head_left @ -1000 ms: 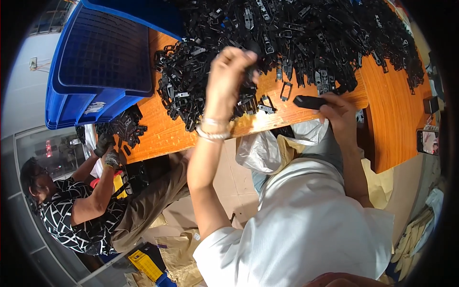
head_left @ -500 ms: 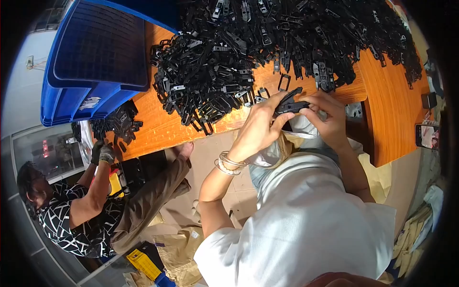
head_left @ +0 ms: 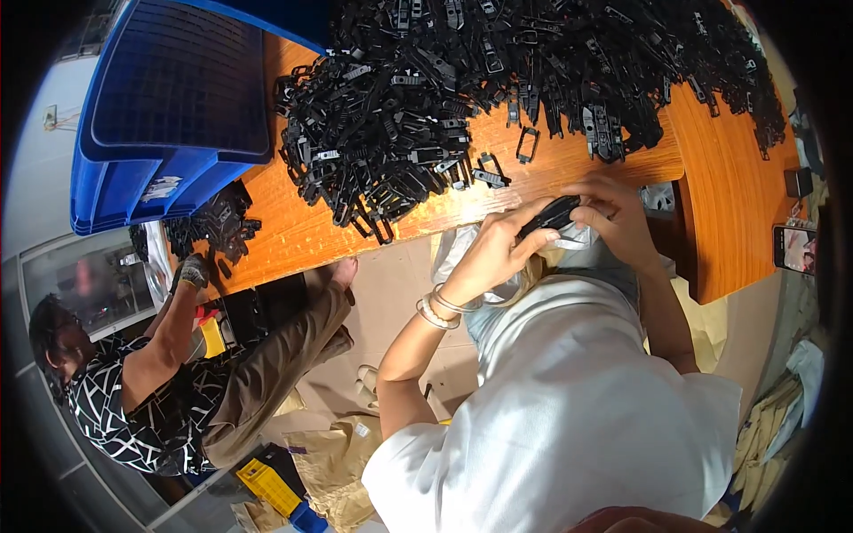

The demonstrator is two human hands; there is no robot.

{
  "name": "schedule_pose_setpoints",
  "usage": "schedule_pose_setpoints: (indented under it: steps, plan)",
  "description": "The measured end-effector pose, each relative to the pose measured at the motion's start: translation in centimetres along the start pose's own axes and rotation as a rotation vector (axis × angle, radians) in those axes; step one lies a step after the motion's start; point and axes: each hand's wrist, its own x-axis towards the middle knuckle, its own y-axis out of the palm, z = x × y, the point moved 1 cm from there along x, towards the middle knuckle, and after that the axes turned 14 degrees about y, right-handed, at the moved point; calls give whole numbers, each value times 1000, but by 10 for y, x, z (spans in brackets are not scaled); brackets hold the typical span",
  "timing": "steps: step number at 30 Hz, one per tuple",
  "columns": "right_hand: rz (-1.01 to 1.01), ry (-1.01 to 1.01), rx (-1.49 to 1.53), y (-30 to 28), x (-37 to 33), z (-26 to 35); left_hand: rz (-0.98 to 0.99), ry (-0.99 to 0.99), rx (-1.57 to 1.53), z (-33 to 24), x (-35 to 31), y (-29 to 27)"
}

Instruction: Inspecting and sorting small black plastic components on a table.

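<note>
Between my two hands, near the table's front edge, is a long black plastic part (head_left: 551, 216), its exact kind unclear. My left hand (head_left: 493, 253) grips its left end, thumb below and fingers behind. At its right end, the bent fingers and thumb of my right hand (head_left: 615, 218) close on it. Just beyond my hands, a small black open frame (head_left: 528, 145) lies on the wooden table (head_left: 355, 258), with another black piece (head_left: 490, 172) to its left. A large heap of similar black plastic parts (head_left: 382, 133) spreads behind them.
A big blue crate (head_left: 169, 178) stands at the table's left. Beside it, a co-worker's gloved hand (head_left: 194, 269) is at a smaller pile of black parts (head_left: 220, 226). A phone (head_left: 793, 248) hangs at the right. Brown paper sacks (head_left: 333, 475) and a yellow bin (head_left: 267, 489) sit below left.
Both hands have come slightly nearer to me with the black part. Its raised upper piece, angled away before, now lies close against the rest. The co-worker's gloved hands have shifted.
</note>
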Motion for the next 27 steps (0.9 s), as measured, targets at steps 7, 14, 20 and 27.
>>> schedule_pose_setpoints:
  steps: [7, 14, 20, 27]
  plan:
    - [-86, -282, -509, 0, -12, -24, -278, 335, 617, 14, 38, -3]
    - [-551, -214, -481, -40, -7, -12, -165, 334, 989, 36, 65, -1]
    - [-980, -137, -486, -137, 45, -20, -259, 407, 914, 19, 63, -2]
    - [-891, 212, -514, -159, 76, -29, -230, 371, 656, 12, 60, 2]
